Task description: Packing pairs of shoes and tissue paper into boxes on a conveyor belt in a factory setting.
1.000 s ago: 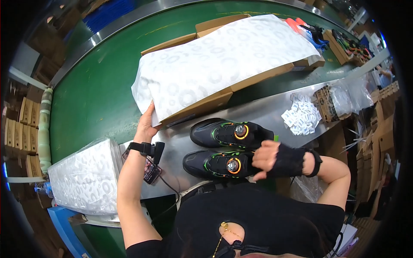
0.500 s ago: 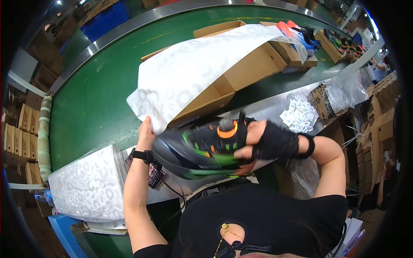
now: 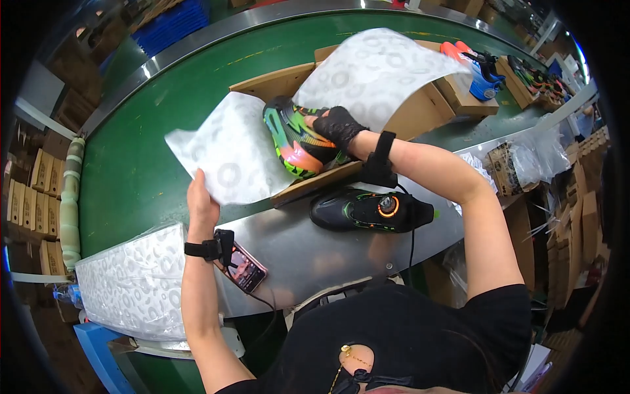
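A black and green sports shoe (image 3: 279, 141) with orange patches is tilted on its side over the open cardboard box (image 3: 341, 176). My right hand (image 3: 338, 128), in a black fingerless glove, grips it near its upper. White patterned tissue paper (image 3: 226, 154) lines the box and spreads past both of its ends. At the paper's near left corner, my left hand (image 3: 202, 203) pinches the edge, its inner fingers partly hidden. The matching black shoe (image 3: 354, 211) rests on the metal table in front of the box, with something clear and rounded in its orange-ringed opening.
A stack of patterned tissue paper (image 3: 134, 282) lies at left, beside a phone (image 3: 246, 270) with a cable. Small white packets (image 3: 478, 169) and a carton with plastic bags (image 3: 504, 167) are at right. Blue and coral shoes (image 3: 484, 80) stand farther along the green conveyor (image 3: 138, 190).
My right hand has moved from near my body to the box with one shoe. The other shoe now lies on the metal table. The tissue paper has folded down into the box's middle.
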Tool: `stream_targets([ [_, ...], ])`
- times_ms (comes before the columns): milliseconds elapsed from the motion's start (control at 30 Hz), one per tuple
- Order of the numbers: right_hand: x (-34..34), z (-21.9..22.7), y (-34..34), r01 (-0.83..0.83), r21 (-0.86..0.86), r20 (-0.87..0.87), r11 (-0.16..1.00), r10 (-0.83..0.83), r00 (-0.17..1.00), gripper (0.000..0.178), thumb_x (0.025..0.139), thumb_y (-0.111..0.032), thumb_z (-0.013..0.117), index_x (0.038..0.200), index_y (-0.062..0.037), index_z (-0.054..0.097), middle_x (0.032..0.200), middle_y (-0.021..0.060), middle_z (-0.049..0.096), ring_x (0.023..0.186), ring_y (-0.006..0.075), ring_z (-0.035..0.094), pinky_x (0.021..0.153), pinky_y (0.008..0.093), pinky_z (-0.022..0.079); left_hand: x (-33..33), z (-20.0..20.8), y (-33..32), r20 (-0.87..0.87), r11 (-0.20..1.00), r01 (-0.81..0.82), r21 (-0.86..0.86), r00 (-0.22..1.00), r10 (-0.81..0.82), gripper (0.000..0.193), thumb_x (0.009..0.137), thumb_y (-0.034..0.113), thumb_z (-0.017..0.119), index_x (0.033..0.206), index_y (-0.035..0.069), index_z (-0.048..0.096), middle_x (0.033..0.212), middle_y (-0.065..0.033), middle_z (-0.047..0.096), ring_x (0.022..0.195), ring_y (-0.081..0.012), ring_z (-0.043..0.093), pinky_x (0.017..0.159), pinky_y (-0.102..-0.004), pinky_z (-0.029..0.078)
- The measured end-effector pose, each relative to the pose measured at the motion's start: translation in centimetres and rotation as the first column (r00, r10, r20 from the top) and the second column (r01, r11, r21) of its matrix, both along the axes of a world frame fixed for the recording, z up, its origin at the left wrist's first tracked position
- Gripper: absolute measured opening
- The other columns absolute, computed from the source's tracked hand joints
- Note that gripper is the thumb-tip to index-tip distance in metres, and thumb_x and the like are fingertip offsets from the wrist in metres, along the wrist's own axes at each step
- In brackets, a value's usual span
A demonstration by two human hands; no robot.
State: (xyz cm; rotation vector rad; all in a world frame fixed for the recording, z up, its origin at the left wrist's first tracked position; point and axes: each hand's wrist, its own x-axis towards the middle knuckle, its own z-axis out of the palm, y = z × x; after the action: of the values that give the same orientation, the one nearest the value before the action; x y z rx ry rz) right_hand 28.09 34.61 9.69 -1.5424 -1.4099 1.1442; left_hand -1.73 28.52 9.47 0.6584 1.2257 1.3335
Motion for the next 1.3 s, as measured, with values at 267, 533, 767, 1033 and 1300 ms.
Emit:
stream_targets([
  [267,-4.0,4.2,-2.4,-0.66,-0.33,0.285,0.676,0.737,0.613,0.028,0.073,-0.023,0.057,0.089,-0.0011,0.058,0.081,0.011,0.06,0.071,0.0178,0.055,0.066,0.0293,0.044,9.6,6.1,2.8,-0.573,0.798,0.594,0.104,0.691,-0.44,0.048,0.092,0.033,0.039,0.129,0.003,0.032,0.117,-0.0154,0.044,0.088,-0.0199,0.055,0.07,-0.028,0.049],
  [533,7.6,10.6,-11.4,-0.497,0.228,0.471,0.837,0.351,0.809,0.019,0.077,-0.021,0.058,0.081,-0.0017,0.056,0.075,0.0154,0.058,0.073,0.0292,0.057,0.066,0.0354,0.045,7.6,1.2,8.2,-0.774,0.915,0.404,-0.016,0.574,-0.267,0.045,0.086,0.022,0.047,0.124,0.0,0.038,0.112,-0.0203,0.047,0.082,-0.0254,0.059,0.064,-0.0309,0.05],
  [767,12.9,11.0,-15.7,-0.577,0.081,0.695,0.813,0.369,0.617,0.025,0.075,-0.024,0.061,0.085,-0.0017,0.057,0.08,0.0143,0.059,0.076,0.0296,0.058,0.068,0.0359,0.045,13.6,-1.0,6.1,-0.937,0.617,0.705,-0.35,-0.253,-0.242,0.048,0.079,0.038,0.054,0.106,-0.003,0.054,0.119,-0.022,0.046,0.11,-0.036,0.043,0.091,-0.0507,0.031],
  [1033,18.6,14.5,-17.5,-0.375,0.185,0.63,0.908,0.184,0.755,0.024,0.077,-0.022,0.062,0.086,0.0003,0.058,0.074,0.0128,0.06,0.072,0.0228,0.06,0.065,0.0312,0.047,19.5,4.6,-0.8,-0.896,0.309,0.949,0.063,0.19,-0.401,0.073,0.062,0.043,0.072,0.111,-0.006,0.049,0.117,-0.0222,0.047,0.115,-0.0344,0.04,0.096,-0.0444,0.029],
  [1300,20.8,11.1,-20.4,-0.115,0.011,0.542,0.993,0.09,0.836,0.032,0.078,-0.026,0.06,0.094,0.0005,0.057,0.08,0.0134,0.062,0.076,0.0212,0.06,0.07,0.0299,0.046,23.5,2.8,-6.3,-0.998,0.098,0.995,-0.02,-0.026,0.055,0.092,0.045,0.036,0.08,0.116,-0.005,0.039,0.128,-0.0175,0.036,0.126,-0.0325,0.027,0.101,-0.0509,0.018],
])
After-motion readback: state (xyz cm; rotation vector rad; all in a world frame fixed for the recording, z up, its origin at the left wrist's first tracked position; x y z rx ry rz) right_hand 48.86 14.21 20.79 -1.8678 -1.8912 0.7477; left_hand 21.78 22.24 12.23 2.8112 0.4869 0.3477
